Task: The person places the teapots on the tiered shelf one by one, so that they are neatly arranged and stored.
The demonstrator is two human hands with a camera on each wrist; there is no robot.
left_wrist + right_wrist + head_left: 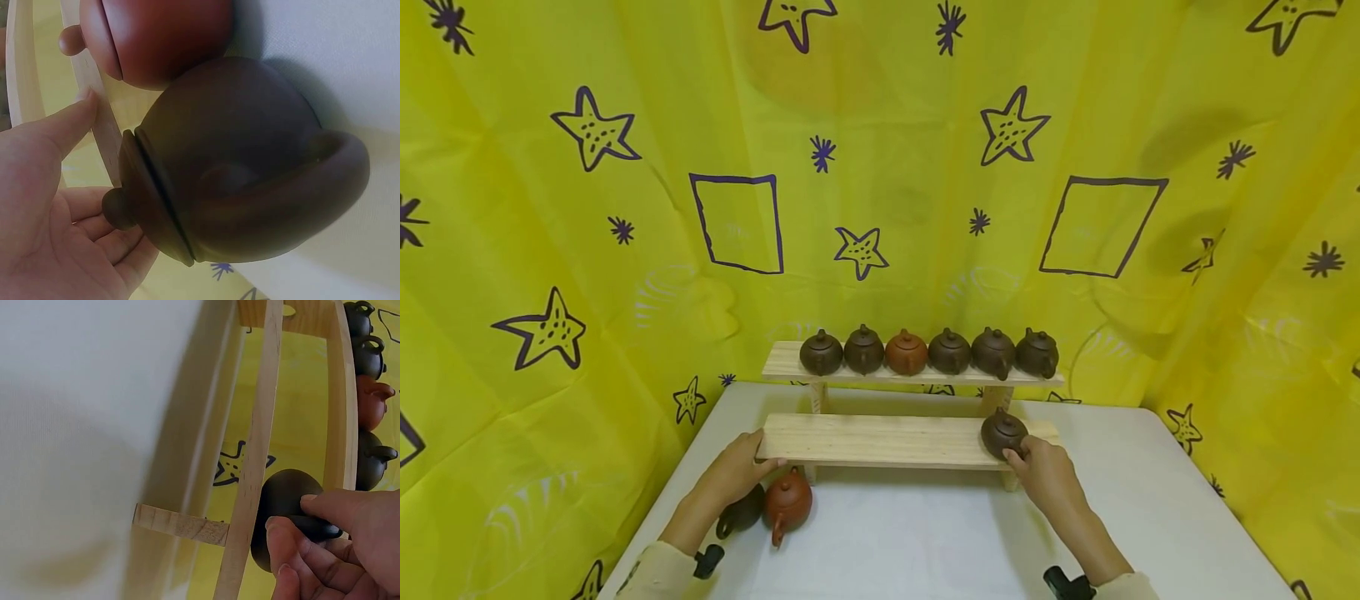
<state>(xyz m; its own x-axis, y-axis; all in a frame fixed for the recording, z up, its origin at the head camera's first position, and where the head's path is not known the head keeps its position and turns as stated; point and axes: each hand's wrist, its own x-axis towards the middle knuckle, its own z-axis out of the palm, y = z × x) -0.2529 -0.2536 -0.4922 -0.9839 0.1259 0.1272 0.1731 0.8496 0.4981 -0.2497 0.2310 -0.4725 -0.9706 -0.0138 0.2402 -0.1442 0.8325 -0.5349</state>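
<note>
My right hand point(1051, 471) pinches the handle of a dark brown teapot point(1002, 432) at the right end of the lower step of a wooden shelf point(880, 440). In the right wrist view, thumb and fingers close on that handle, and the pot's base is at the board. My left hand point(733, 471) holds the lower step's left end, its thumb along the front edge. Below it on the table stand a red-brown teapot point(788, 502) and a dark teapot point(231, 137), which my left arm partly hides in the head view.
The upper step point(782, 358) carries a row of several dark teapots and one red-brown teapot point(907, 353). A white-covered table point(895, 542) lies under the shelf. Yellow curtains point(895, 108) with drawn stars surround the back and sides.
</note>
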